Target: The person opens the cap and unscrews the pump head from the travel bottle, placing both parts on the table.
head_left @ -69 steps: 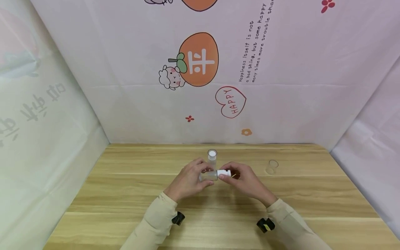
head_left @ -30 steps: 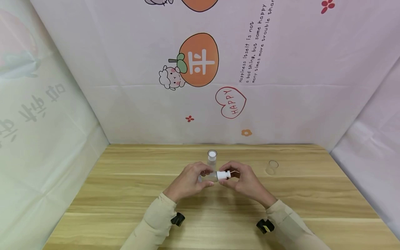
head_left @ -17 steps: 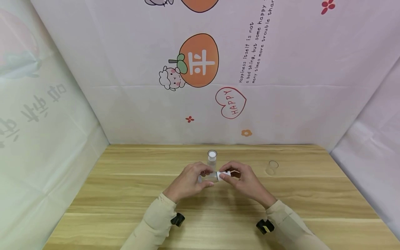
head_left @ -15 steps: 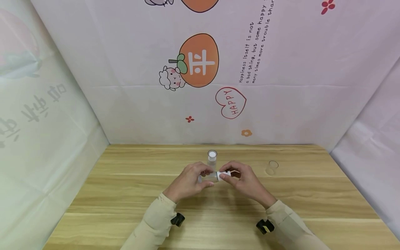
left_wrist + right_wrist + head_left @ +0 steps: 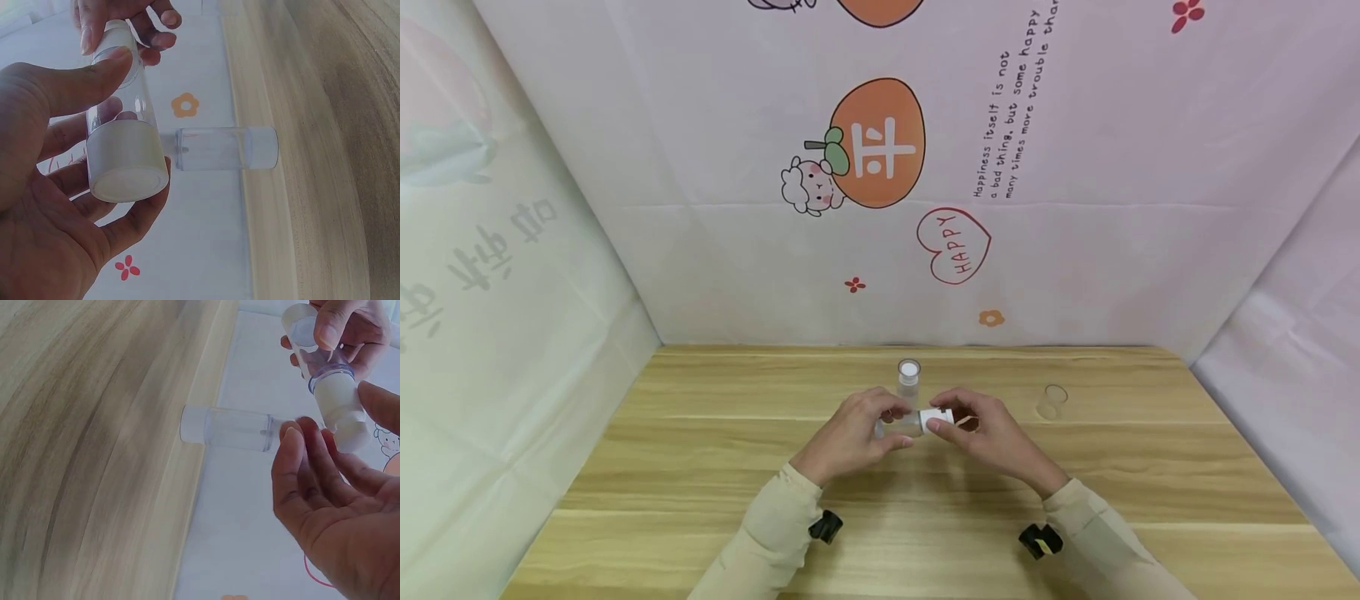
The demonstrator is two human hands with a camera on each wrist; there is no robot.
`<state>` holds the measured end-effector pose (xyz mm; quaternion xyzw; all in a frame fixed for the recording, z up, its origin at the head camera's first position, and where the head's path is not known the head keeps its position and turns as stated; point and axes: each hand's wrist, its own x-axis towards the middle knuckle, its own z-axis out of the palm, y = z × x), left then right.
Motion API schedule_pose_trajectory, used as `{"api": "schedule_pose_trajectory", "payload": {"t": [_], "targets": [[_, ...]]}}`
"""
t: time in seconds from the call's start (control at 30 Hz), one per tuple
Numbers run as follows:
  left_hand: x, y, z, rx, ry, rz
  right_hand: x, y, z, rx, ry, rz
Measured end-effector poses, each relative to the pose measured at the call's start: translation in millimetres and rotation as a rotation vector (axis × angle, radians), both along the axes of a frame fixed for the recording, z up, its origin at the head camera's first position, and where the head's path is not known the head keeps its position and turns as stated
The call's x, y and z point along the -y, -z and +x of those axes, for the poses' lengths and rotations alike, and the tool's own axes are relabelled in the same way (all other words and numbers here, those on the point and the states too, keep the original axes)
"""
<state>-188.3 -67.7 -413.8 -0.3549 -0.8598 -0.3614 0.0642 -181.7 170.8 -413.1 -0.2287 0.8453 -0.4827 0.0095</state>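
Observation:
In the head view, my left hand (image 5: pixel 853 433) grips the clear body of a pump bottle (image 5: pixel 904 425), which lies nearly level above the table. Its white base (image 5: pixel 128 162) faces the left wrist camera. My right hand (image 5: pixel 988 429) has thumb and fingers around the white pump head (image 5: pixel 340 403) at the bottle's other end. Just behind the hands stands a second clear bottle (image 5: pixel 908 382), upright with a white base (image 5: pixel 195 424). To the right of my right hand, a clear cap (image 5: pixel 1051 403) stands on the table.
The wooden table (image 5: pixel 737 483) spreads around both hands. A printed white cloth (image 5: pixel 737 275) rises behind its far edge, with more cloth on both sides. A black wrist camera (image 5: pixel 826 527) sits at the left sleeve, another black camera (image 5: pixel 1041 540) at the right.
My right thumb and fingers shift on the white pump head; a second ago the thumb was lower, and now it lies across it. The left hand and bottle barely move.

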Motion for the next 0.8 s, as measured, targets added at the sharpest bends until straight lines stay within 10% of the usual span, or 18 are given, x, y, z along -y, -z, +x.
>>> {"api": "schedule_pose_trajectory", "payload": {"t": [0.3, 0.8], "targets": [[-0.2, 0.2, 0.1, 0.003, 0.010, -0.003, -2.4, -2.4, -2.4, 0.042, -0.036, 0.033], [0.7, -1.4, 0.7, 0.029, 0.009, -0.006, -4.8, -1.1, 0.1, -0.133, -0.099, 0.002]]}}
